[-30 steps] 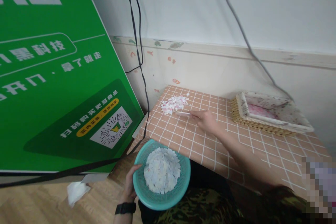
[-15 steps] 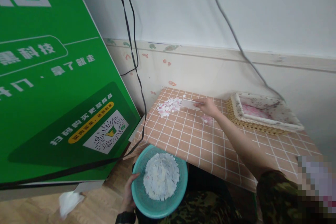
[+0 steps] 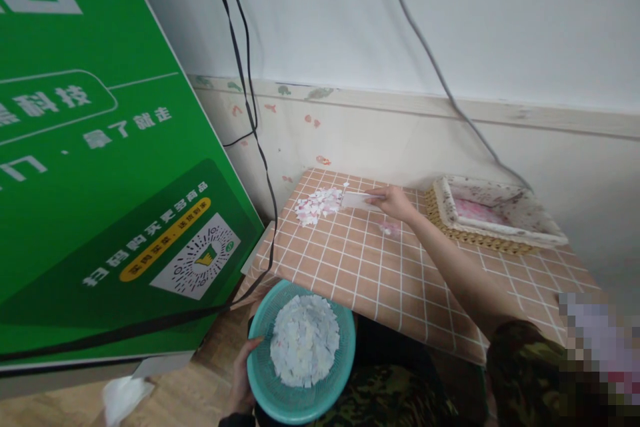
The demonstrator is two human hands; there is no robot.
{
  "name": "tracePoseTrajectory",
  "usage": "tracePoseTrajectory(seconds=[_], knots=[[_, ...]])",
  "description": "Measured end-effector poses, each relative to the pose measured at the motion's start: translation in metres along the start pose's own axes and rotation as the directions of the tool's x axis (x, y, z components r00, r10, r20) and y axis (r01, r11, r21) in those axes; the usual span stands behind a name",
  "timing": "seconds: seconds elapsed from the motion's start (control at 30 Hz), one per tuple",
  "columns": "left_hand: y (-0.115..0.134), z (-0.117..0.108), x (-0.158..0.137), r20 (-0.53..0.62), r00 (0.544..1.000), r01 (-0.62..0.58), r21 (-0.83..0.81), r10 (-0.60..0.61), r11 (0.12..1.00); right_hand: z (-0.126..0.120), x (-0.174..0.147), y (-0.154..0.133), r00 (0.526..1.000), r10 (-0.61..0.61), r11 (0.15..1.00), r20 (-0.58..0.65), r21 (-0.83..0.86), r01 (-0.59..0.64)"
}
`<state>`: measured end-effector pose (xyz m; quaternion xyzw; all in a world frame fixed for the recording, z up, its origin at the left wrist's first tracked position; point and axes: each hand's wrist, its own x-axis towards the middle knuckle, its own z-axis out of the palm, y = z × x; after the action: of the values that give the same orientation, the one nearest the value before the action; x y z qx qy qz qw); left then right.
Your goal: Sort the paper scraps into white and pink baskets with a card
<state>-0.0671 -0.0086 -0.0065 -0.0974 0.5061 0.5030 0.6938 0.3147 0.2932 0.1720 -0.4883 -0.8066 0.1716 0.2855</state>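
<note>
My left hand (image 3: 243, 373) grips the rim of a round teal plastic basket (image 3: 343, 360), its thumb over the edge and the other fingers hidden. Inside lies a heap of torn white paper bits (image 3: 306, 341). Over the table, my right hand (image 3: 393, 201) is closed on a flat, whitish rectangular card (image 3: 359, 201), held low at the tabletop. The card's far edge meets a pile of pink-and-white paper scraps (image 3: 319, 205). A small pinkish clump (image 3: 389, 229) rests just below my right hand.
A lined wicker basket (image 3: 480, 240) with pink stuff in it stands at the table's back right. The table wears a brown checked cloth (image 3: 350, 267). A green cabinet (image 3: 60, 213) rises at left, a black strap (image 3: 269, 187) hanging in front. A white bag (image 3: 125, 397) lies on the floor.
The whole view has shifted slightly, so things sit a little further left. Both hands keep their holds on the basket and the card, and the scrap pile looks much the same.
</note>
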Motion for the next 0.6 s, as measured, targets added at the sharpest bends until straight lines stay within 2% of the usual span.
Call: tracePoseTrajectory(seconds=[0.3, 0.47, 0.6], knots=[[0.0001, -0.0007, -0.0003, -0.043, 0.998, -0.034, 0.039, 0.036, 0.999, -0.0036, 0.0059, 0.0011, 0.999, 0.034, 0.997, -0.020, -0.069, -0.035], [-0.0016, -0.0057, 0.0053, -0.023, 0.999, -0.030, 0.003, 0.030, 1.000, -0.0035, 0.0068, -0.0016, 0.998, -0.032, 0.999, 0.047, 0.019, 0.031], [-0.0016, -0.0056, 0.0057, -0.032, 0.999, -0.034, -0.001, 0.034, 0.999, -0.0050, 0.0072, -0.0016, 0.993, -0.005, 0.995, 0.119, 0.095, -0.007]])
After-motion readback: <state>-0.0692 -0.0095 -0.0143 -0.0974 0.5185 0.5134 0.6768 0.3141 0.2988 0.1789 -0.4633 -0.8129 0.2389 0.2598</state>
